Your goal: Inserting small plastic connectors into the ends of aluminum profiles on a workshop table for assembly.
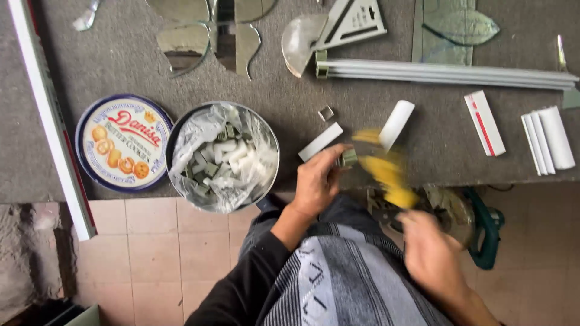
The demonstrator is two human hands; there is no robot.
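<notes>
1. Small greenish clip (347, 158) sits pinched in the fingers of our left hand (317, 181), at the front edge of the worktop (290, 96); the fingers are closed on it.
2. Our right hand (432, 253) is lower, off the worktop edge, wrapped around a yellow tool (386, 172) that is blurred with motion, so we cannot tell what kind of tool it is.
3. As we judge it, the work goes best with the clip held steady against the worktop edge and our fingertips kept out of the tool's path.
4. Just beyond the clip lie a flat white strip (320, 142), a short white tube piece (397, 122) and a tiny square clip (326, 113).
5. Left of our hand stands a round metal tin (223, 157) lined with a clear plastic bag and filled with white and greenish cut pieces.
6. Beside it lies the tin's round lid (124, 142), blue-rimmed, with a white centre, red lettering and pictured biscuits.
7. Far right, a slim white box with a red stripe (484, 122) lies near a set of white profile pieces (548, 140).
8. Along the back run long white rails (447, 71), with mirror offcuts (199, 36) and a metal set square (353, 21) beyond.
</notes>
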